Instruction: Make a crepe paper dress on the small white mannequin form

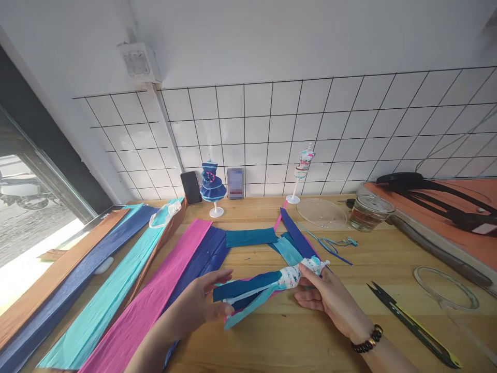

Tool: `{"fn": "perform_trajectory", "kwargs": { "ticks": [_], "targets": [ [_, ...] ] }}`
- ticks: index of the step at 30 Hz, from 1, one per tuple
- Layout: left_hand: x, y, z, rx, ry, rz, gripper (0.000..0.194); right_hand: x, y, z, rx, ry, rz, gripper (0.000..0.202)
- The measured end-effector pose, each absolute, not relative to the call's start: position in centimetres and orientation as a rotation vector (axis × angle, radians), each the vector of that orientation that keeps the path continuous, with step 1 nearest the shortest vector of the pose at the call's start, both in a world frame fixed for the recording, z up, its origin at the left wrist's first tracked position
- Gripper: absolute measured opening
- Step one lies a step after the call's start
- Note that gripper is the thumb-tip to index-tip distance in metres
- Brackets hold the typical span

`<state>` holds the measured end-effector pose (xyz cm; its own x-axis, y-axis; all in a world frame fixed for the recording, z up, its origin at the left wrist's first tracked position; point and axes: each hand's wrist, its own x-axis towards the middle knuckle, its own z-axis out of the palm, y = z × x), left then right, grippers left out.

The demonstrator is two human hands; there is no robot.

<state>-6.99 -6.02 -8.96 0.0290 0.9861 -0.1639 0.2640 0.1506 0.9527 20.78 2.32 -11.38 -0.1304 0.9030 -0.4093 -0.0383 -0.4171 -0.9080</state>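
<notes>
- White printed cloth wraps the small form [289, 278], which lies slanted over the table [279, 339] between my hands, neck end to the right.
- Teal strip [248, 286] and light-blue strip [252, 310] trail from its waist, along a thin white stem.
- Right hand [330, 298]: I pinch the bust near the neck, thumb on top, fingers curled beneath.
- Left hand [200, 298]: fingers and thumb stand apart around the strips' loose ends; I cannot tell whether they press.
- I judge the form light and stiff, the strips soft, thin and quick to crease or tear. The wrapped torso looks the safest hold, with the stem for steadying; tugging the loose ends could pull them askew.
- Just beyond lie a teal piece [250, 237] and a tangle of ribbon [330, 243].
- To my left runs a long pink strip [151, 295]; to my right, snips [411, 322].
- Along the wall stand a blue-dressed form [212, 190], a phone [191, 187] and another printed form [304, 167].
</notes>
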Motion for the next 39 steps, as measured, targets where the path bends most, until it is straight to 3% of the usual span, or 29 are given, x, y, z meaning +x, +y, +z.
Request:
{"fn": "perform_trajectory", "kwargs": {
  "ticks": [13, 16, 19, 26, 39],
  "targets": [
    [-5.9, -6.2, -8.4, 1.503, 1.605, 0.732, 0.051, 22.9, 2.3, -10.5, -1.451, -1.079, 1.567, 0.036],
    [-5.8, -6.3, -8.4, 1.559, 1.615, 0.695, 0.055, 23.6, 2.1, -10.5, -1.465, -1.166, 1.316, 0.036],
    [-6.0, -6.5, -8.3, 1.590, 1.664, 0.647, 0.060, 23.5, 1.5, -10.7, -1.416, -1.577, 0.846, 0.036],
    [-7.1, -6.7, -7.8, 1.553, 1.697, 0.629, 0.062, 20.9, 0.6, -10.5, -0.890, -2.381, 0.126, 0.028],
    [-7.7, -6.2, -8.7, 1.533, 1.748, 0.613, 0.058, 19.2, 1.8, -11.8, -0.905, -2.550, -0.055, 0.031]
  ]
}}
